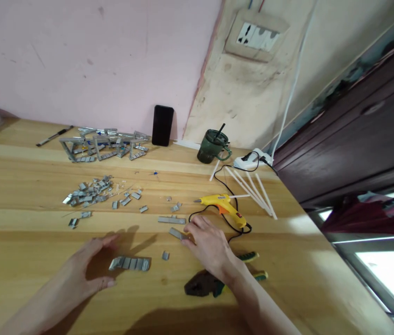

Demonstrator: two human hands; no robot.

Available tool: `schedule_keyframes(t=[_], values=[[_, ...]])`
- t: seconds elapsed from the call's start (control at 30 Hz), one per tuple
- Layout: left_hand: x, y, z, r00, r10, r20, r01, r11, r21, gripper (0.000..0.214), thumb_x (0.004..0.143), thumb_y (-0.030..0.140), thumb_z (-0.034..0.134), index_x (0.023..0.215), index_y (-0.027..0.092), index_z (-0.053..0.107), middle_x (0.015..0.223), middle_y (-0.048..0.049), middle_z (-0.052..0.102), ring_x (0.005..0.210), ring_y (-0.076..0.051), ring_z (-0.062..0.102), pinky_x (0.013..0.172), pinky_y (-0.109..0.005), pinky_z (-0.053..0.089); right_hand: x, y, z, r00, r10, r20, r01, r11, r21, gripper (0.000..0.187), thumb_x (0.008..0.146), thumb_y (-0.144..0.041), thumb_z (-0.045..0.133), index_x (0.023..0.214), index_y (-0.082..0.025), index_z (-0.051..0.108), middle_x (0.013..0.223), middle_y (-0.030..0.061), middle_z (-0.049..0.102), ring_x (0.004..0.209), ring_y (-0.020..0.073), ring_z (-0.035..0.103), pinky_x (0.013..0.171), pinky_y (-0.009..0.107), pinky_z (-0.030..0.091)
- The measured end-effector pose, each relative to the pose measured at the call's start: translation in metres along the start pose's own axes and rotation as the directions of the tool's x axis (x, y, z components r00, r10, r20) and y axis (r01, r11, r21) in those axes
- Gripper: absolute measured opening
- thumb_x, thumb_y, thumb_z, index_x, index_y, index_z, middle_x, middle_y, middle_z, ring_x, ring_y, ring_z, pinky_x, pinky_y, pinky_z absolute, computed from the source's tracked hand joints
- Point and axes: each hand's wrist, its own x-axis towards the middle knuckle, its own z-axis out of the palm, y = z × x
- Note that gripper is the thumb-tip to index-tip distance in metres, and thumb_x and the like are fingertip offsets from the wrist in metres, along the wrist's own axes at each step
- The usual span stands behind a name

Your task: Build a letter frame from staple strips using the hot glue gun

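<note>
My left hand is open beside a short grey segmented piece, its thumb and fingers apart. The piece lies flat on the wooden table, made of several small metal-looking plates in a row. My right hand has thumb and forefinger closed on the end of a short flat grey strip. A longer grey strip lies just beyond it. One small bent grey clip sits between the hands. Beneath my right forearm are pliers with green and yellow handles, partly hidden.
A yellow glue gun with black cord lies beyond my right hand, near white glue sticks. Loose grey clips are piled left. Behind are grey assembled frames, a phone, a green mug and a power strip.
</note>
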Motion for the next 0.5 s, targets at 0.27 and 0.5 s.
schedule_keyframes(t=[0.27, 0.5], values=[[0.0, 0.002, -0.002, 1.0, -0.005, 0.017, 0.003, 0.992, 0.125, 0.066, 0.059, 0.038, 0.073, 0.121, 0.026, 0.056, 0.112, -0.0064, 0.068, 0.105, -0.032, 0.061, 0.094, -0.045, 0.046, 0.004, -0.008, 0.006, 0.996, -0.002, 0.093, -0.001, 0.999, 0.04, 0.003, 0.08, -0.019, 0.059, 0.079, -0.022, 0.061, 0.088, 0.0005, 0.062, 0.082, 0.0153, 0.059, 0.067, 0.023, 0.043], [-0.001, -0.018, 0.004, 0.992, 0.068, -0.108, -0.056, 0.992, 0.112, 0.057, 0.058, 0.046, 0.071, 0.112, 0.041, 0.056, 0.115, 0.006, 0.066, 0.104, -0.032, 0.061, 0.09, -0.044, 0.049, 0.001, -0.001, 0.001, 0.994, 0.076, 0.072, -0.079, 0.996, 0.032, 0.004, 0.08, -0.021, 0.058, 0.082, -0.022, 0.062, 0.089, -0.0001, 0.063, 0.085, 0.0144, 0.06, 0.067, 0.022, 0.042]])
